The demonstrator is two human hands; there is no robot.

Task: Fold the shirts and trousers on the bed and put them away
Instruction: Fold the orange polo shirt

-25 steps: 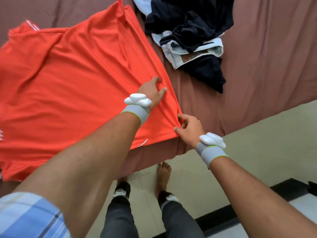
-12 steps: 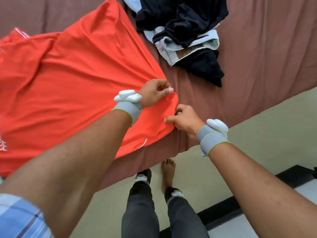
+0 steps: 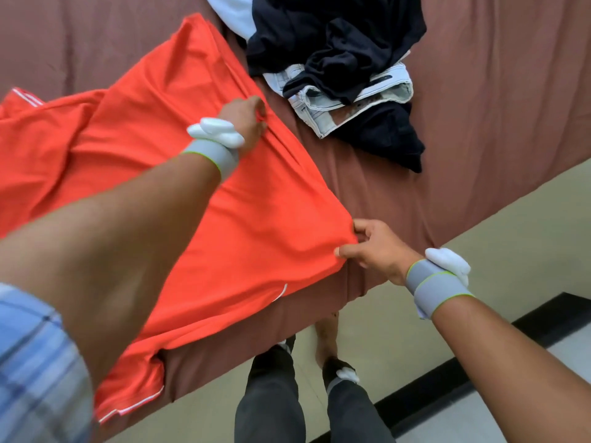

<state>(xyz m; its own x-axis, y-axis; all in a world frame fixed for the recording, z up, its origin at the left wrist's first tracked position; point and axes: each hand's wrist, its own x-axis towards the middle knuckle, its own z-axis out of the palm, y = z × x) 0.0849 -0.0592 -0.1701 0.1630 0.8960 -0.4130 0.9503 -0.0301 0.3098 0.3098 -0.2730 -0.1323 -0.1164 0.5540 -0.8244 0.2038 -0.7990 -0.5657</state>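
Note:
An orange shirt (image 3: 179, 174) lies spread across the brown bed sheet (image 3: 479, 107), its lower hem hanging over the bed's near edge. My left hand (image 3: 248, 121) pinches the shirt's right side edge farther up the bed. My right hand (image 3: 374, 247) grips the same edge at the corner close to the bed's front. The fabric between the two hands is pulled fairly straight. A heap of dark clothes (image 3: 342, 36) with pale denim trousers (image 3: 345, 100) sits farther back on the bed, to the right of the shirt.
A white garment (image 3: 236, 11) pokes out at the top beside the dark heap. The bed's edge runs diagonally from lower left to right. Beyond it is beige floor (image 3: 479, 235) with a dark strip, where my legs and feet (image 3: 323, 388) stand.
My hands were close together on the shirt's edge. They have now spread apart: the left slid up along the edge, the right moved toward the bed's front, stretching the side edge.

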